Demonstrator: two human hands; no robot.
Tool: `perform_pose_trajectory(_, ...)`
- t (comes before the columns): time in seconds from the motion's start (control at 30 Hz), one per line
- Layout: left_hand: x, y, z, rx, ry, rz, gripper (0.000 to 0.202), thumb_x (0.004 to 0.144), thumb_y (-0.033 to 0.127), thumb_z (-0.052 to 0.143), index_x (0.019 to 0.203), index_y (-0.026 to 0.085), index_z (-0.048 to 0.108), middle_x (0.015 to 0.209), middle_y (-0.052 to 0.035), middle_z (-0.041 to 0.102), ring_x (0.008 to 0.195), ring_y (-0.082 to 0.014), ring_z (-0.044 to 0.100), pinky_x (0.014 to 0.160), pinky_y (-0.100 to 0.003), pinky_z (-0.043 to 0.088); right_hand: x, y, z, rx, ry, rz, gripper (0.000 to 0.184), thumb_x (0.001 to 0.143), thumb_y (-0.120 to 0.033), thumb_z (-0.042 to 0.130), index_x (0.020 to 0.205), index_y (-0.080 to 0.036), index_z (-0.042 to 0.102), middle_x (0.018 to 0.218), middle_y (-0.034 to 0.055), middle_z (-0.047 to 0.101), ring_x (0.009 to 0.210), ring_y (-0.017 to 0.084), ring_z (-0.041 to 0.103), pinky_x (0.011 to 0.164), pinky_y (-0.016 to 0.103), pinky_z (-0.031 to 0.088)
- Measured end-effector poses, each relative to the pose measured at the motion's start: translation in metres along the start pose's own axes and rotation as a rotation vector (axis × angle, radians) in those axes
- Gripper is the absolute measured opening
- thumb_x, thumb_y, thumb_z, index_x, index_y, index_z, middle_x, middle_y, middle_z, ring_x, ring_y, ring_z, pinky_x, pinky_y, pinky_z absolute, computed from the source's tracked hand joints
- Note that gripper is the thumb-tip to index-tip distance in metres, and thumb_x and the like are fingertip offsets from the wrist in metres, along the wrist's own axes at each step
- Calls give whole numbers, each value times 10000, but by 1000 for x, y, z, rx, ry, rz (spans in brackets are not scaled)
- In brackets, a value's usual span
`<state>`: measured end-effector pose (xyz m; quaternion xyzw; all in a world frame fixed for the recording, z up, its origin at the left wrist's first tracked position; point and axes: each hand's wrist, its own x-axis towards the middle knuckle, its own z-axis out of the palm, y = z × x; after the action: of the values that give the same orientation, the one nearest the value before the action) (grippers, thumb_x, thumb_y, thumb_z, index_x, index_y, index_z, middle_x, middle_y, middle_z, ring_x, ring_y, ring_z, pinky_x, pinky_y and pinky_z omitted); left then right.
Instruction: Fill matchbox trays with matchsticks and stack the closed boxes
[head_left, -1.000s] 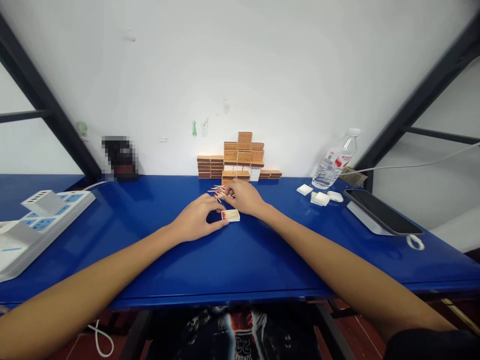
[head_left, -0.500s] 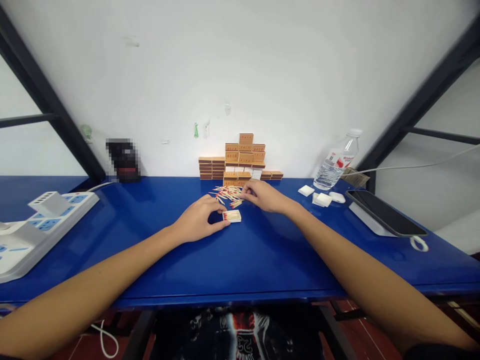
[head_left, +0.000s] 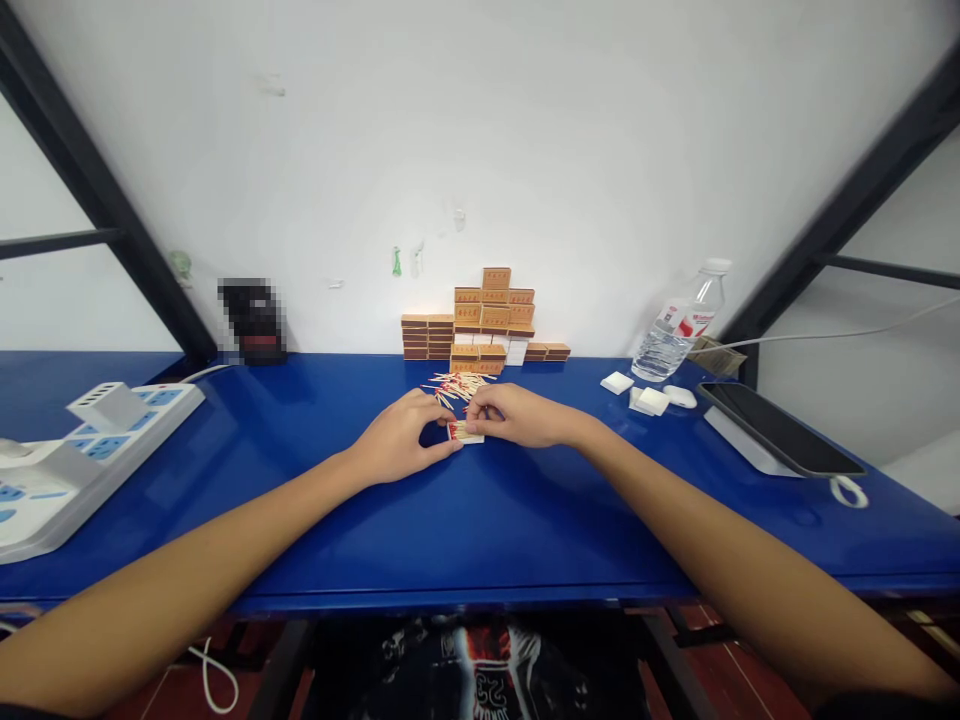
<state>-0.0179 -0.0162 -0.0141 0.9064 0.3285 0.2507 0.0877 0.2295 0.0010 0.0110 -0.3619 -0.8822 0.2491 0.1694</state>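
Note:
A small open matchbox tray (head_left: 463, 433) filled with red-tipped matches lies on the blue table (head_left: 480, 520). My left hand (head_left: 397, 442) is curled around its left end and holds it in place. My right hand (head_left: 517, 414) has come in from the right, fingers pinched together over the tray's right side; whatever is between the fingertips is too small to make out. Just behind both hands lies a loose pile of matches (head_left: 459, 386).
Stacked brown matchboxes (head_left: 487, 322) stand against the wall. White inner trays (head_left: 649, 399) and a water bottle (head_left: 675, 328) are at the right, with a dark tablet (head_left: 780, 430) further right. A white power strip (head_left: 82, 440) sits at the left edge.
My right hand left the loose pile of matches and moved back toward me to the tray. My left hand stayed on the tray.

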Motion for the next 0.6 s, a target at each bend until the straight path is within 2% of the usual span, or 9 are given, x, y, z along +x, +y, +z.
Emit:
perform_pose_trajectory(0.17, 1, 2, 0, 14, -5, -4, 256, 941, 443, 705, 1068, 222, 721, 1015, -56, 725, 1007, -254, 624, 879, -404, 520, -3, -7, -4, 6, -34, -45, 223, 931, -368, 675, 841, -179, 754, 814, 40, 694, 655, 139, 531, 602, 268, 386)
perform_pose_trajectory(0.3, 1, 2, 0, 8, -4, 2, 259, 937, 441, 711, 1085, 229, 725, 1016, -53, 724, 1001, -252, 625, 881, -403, 519, -4, -4, -6, -22, -43, -43, 247, 946, -398, 662, 897, -183, 773, 844, 41, 709, 670, 141, 553, 605, 268, 394)
perform_pose_trajectory(0.4, 1, 2, 0, 9, -13, -5, 271, 941, 444, 709, 1109, 233, 730, 1018, -54, 725, 1009, -255, 626, 888, -407, 517, -3, -2, -5, -36, -24, -49, 252, 953, -404, 658, 895, -187, 773, 822, 35, 705, 668, 143, 554, 602, 272, 384)
perform_pose_trajectory(0.6, 1, 2, -1, 4, -19, -8, 270, 937, 431, 719, 1114, 227, 735, 1031, -58, 730, 1025, -257, 630, 902, -405, 514, -3, -7, -6, -99, 17, -47, 184, 933, -305, 670, 847, -170, 759, 809, 34, 702, 672, 134, 557, 624, 268, 390)
